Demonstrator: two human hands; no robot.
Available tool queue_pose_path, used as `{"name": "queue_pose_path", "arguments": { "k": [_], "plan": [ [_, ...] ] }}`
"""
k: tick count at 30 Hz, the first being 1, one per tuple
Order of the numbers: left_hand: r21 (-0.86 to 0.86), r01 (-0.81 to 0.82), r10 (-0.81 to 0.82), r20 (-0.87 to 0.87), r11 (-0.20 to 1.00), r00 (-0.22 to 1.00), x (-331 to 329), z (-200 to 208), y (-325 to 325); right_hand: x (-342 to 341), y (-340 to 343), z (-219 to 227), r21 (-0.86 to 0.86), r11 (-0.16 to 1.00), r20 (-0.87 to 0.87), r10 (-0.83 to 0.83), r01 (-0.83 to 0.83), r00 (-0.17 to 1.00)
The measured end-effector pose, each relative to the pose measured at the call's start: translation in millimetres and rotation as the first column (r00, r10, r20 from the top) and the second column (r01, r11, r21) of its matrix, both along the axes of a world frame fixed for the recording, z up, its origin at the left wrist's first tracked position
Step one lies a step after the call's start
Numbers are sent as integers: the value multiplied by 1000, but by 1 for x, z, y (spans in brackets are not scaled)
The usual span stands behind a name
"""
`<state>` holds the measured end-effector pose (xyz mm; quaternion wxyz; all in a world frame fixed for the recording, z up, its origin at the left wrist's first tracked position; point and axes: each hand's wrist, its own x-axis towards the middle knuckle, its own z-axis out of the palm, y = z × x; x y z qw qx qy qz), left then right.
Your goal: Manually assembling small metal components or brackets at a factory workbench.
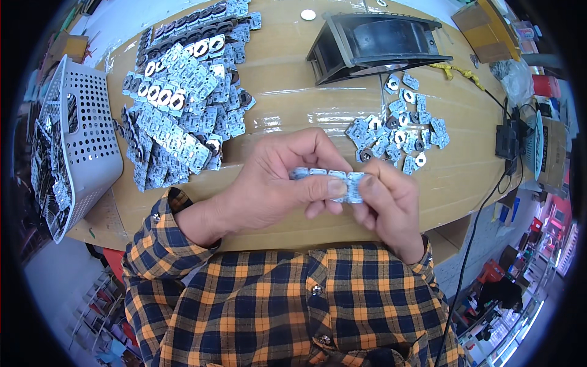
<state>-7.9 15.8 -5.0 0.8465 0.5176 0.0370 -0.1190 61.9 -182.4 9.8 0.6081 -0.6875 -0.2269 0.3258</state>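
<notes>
Between my two hands, above the near edge of the table, is a short strip of joined small circuit boards (pixel 319 174), pale blue. My left hand (pixel 282 177) grips most of its length, thumb on top and fingers curled beneath. At the strip's right end, my right hand (pixel 391 199) pinches the last board between thumb and fingers. To the left lies a big heap of similar circuit board strips (pixel 183 116), several bearing round white or dark parts. A smaller pile of single circuit boards (pixel 391 134) lies beyond my right hand.
A white perforated basket (pixel 92 131) holding dark strips stands at the left edge. At the back sits a black fan-like housing (pixel 379 46), with a yellow-wrapped cable (pixel 458 72) beside it. A cardboard box (pixel 486 30) and black power adapters (pixel 507 139) are at the right.
</notes>
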Motion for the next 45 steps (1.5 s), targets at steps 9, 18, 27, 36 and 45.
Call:
{"name": "queue_pose_path", "arguments": {
  "k": [9,18,27,36,45],
  "plan": [
    [227,-258,168,352,939,921,3,0,-7,-4,8,-4,63,983,-337,-142,172,931],
    [567,-444,90,544,694,834,1,5,-11,-4,9,-6,41,987,-225,-140,153,964],
    [548,-519,45,657,656,752,3,5,-11,-9,9,-6,45,980,-227,-181,196,957],
    [610,-376,69,466,697,882,8,5,-8,13,-7,4,-236,953,549,-33,192,836],
    [879,-419,-52,441,228,896,24,-4,-19,23,-2,-1,-258,898,715,-72,358,696]
  ]
}}
